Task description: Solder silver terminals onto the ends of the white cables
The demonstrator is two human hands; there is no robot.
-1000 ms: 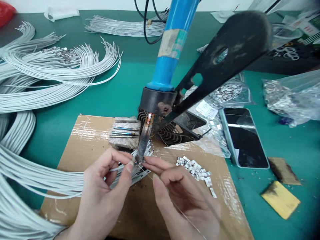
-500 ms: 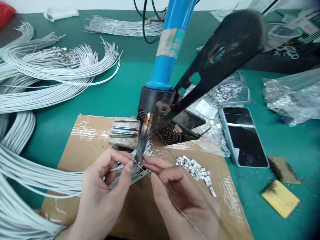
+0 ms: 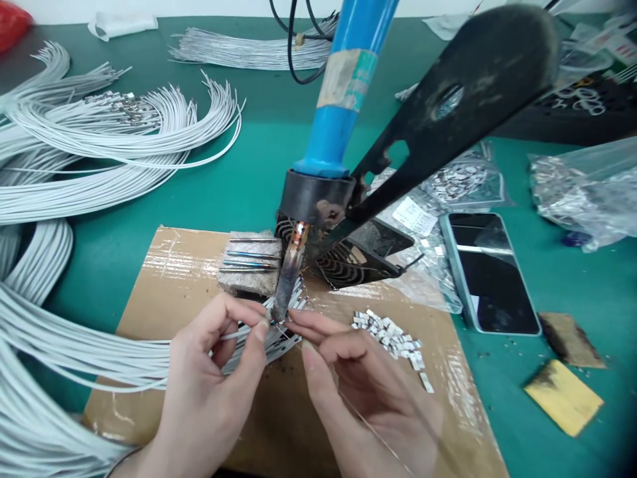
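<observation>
The left hand pinches a white wire between thumb and forefinger, holding its end at the soldering iron tip, above the cardboard sheet on the near worktop. The right hand fingers grip a solder strand that meets the same tip.

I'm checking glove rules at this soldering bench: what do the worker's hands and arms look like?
Both the left hand and the right hand are bare: no gloves or rings show. The nails look unpainted. No sleeve shows in the frame.
</observation>
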